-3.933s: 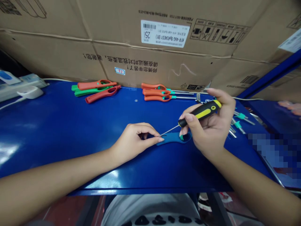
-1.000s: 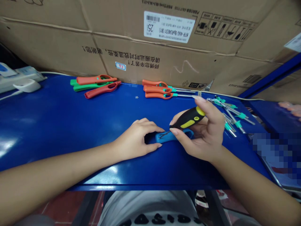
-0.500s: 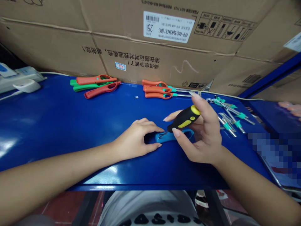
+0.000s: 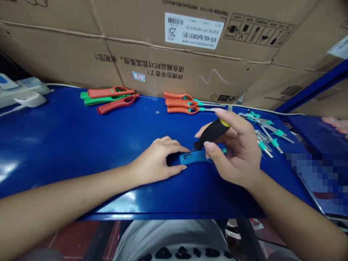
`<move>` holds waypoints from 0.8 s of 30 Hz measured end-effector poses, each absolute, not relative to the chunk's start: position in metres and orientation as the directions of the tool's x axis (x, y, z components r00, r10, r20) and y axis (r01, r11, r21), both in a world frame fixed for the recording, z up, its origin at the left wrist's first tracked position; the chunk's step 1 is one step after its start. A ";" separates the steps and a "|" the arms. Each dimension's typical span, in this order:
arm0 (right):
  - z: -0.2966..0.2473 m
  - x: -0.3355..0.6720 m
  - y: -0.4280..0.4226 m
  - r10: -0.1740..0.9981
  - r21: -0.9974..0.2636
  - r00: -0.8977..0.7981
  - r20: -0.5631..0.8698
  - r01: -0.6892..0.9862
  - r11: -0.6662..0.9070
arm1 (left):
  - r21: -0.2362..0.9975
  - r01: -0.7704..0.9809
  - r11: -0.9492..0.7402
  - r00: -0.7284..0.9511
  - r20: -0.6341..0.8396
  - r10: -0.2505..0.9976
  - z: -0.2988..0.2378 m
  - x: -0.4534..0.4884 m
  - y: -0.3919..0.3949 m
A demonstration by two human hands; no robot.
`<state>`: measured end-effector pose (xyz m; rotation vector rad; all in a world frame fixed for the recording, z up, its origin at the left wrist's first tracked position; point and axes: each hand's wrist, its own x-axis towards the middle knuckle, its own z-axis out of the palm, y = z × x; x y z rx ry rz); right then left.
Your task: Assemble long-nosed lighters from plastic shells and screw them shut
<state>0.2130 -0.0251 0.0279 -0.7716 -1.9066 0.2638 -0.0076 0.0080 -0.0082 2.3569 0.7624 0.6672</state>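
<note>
A blue lighter [image 4: 198,157] lies on the blue table with its left end between the thumb and index finger of my left hand [image 4: 152,159]. My right hand [image 4: 240,154] grips a black screwdriver [image 4: 210,135] with a yellow end, tilted down to the left. The shaft's tip meets the lighter near its left end; any screw under it is too small to make out. My right fingers partly cover the lighter's loop end, where a bit of green shows.
Orange lighters [image 4: 179,103] with metal tubes lie behind my hands. Red and green handle shells [image 4: 114,99] sit further left, with tiny screws [image 4: 157,112] between. Loose metal tubes [image 4: 268,134] with green parts lie at right. A large cardboard box [image 4: 152,54] stands along the back.
The screwdriver has turned in my right hand, so its yellow side marks no longer show. My right fingers have shifted around the handle. My left hand and the lighter stay put.
</note>
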 end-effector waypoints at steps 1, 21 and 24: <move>0.028 0.213 -0.025 0.584 -0.463 -0.252 0.771 0.407 0.787 | 0.643 0.363 -0.674 0.715 0.272 0.644 -0.008 -0.008 0.008; 0.034 0.216 -0.028 0.609 -0.443 -0.316 0.728 0.460 0.769 | 0.649 0.379 -0.659 0.717 0.245 0.653 -0.005 -0.008 0.008; 0.038 0.216 -0.030 0.482 -0.276 -0.284 0.829 0.541 0.795 | 0.654 0.383 -0.652 0.720 0.231 0.654 -0.005 -0.008 0.007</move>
